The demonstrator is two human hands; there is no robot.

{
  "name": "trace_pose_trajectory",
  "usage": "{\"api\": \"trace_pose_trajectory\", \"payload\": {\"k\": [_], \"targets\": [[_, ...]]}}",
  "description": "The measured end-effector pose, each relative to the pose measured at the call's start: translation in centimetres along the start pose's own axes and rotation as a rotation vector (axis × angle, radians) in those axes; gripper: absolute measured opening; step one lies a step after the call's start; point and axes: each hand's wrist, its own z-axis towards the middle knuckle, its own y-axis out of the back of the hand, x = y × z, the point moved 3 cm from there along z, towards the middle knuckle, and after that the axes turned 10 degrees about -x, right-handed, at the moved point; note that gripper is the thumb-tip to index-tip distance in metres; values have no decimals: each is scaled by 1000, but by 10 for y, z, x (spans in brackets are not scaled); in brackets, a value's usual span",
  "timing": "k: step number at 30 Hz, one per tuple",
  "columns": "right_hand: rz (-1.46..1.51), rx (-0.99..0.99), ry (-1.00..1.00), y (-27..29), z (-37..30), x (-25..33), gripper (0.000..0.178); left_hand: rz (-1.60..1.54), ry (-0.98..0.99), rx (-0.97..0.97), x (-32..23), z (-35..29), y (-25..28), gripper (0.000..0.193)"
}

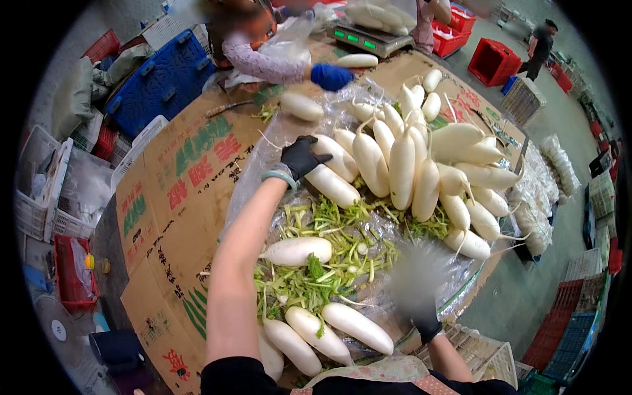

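My left hand [303, 157], in a black glove, reaches across to the left edge of the radish pile. Its fingers are closed around the near end of a long white radish [334, 187]; another white radish [337, 158] lies right against the hand. My right hand [426, 324], also black-gloved, is low on the right, its fingers lost in a blurred patch, so what it holds is hidden. Between my arms one white radish [297, 251] rests on cut green leaves and stems [342, 263]. Several more radishes [318, 334] lie close to my body.
Flattened cardboard [178, 178] and clear plastic sheeting cover the table. A large radish heap [408, 164] fills the right side. Opposite, a co-worker's blue-gloved hand [332, 77] is near a scale [370, 41]. A knife [228, 108] lies at the far left. A pale crate [484, 352] stands beside my right arm.
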Motion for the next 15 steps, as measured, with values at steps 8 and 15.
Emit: {"api": "trace_pose_trajectory", "payload": {"k": [8, 15], "targets": [[-77, 1, -7, -6, 2, -11, 27, 497, -355, 429, -17, -74, 21, 58], [-117, 19, -34, -15, -4, 29, 26, 228, -75, -27, -23, -163, 58, 49]]}}
